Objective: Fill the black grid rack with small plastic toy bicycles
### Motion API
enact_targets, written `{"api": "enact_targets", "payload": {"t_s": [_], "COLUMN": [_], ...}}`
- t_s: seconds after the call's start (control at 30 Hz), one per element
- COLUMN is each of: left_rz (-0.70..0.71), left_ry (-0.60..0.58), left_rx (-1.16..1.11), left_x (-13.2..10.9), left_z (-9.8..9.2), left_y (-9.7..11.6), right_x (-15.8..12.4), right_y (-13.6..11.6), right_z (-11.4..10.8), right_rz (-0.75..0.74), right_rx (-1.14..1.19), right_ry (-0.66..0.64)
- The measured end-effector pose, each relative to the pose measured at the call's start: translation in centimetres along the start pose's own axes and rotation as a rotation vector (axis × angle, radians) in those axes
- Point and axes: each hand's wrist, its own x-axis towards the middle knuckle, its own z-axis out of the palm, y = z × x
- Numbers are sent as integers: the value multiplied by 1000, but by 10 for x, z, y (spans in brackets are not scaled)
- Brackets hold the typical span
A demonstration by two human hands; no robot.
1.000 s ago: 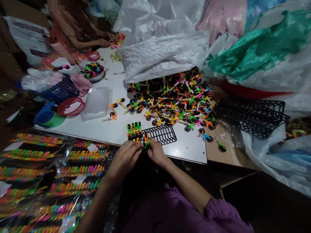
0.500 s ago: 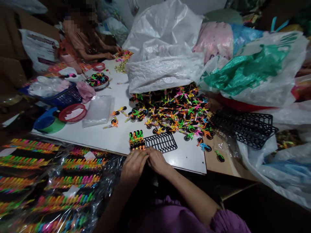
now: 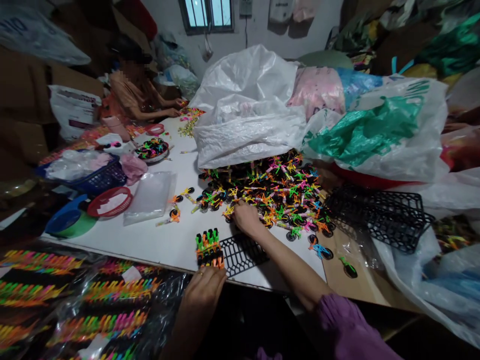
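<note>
Head view: the right hand (image 3: 245,218) lies out over the white tabletop (image 3: 161,240) at the near left fringe of the pile of toy bicycles (image 3: 277,187). Its fingers curl down among them, and I cannot tell whether they pinch one. The left hand (image 3: 205,286) sits at the tabletop's near edge, fingers bent against the near end of the black grid tray (image 3: 242,252); its grip cannot be told. A row of green and orange bicycles (image 3: 208,246) stands in the tray's left end.

The pile spills from a white sack (image 3: 247,115) toward the far edge. Spare black grids (image 3: 378,212) lie off the right edge. A clear bag (image 3: 150,195) lies toward the left edge. Another person (image 3: 131,92) works at the far left corner.
</note>
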Motion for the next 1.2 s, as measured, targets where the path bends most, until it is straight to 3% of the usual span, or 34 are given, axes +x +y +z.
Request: {"api": "enact_targets", "payload": {"t_s": [0.13,0.27,0.43,0.53,0.63,0.7,0.83,0.93,1.2], "left_rz": [0,23,45,-50,-231,-310,-246,-232,-295], "left_ry": [-32,-92,-118,-95,56,91,-192,-328,-254], "left_rx": [44,31,-36,-122,-158,-129,-127,-135,-170], "left_x": [3,5,4,8,23,37,57,59,56], "left_z": [-5,-7,-8,-16,-26,-28,-13,1,3], "left_y": [1,-4,-12,-14,-18,-25,-45,-52,-46], "right_x": [11,-19,-53,-61,-65,-66,-60,-52,-47], "right_y": [-3,3,1,-5,-8,-10,-18,-26,-32], "right_z": [7,14,21,22,28,37,54,62,67], "right_rz": [50,18,-28,27,-2,-40,-86,-165,-241], "right_rx": [-50,92,438,590,677,698,757,735,392], "right_ry": [-48,19,-72,-26,-34,-56,36,51,-63]}}
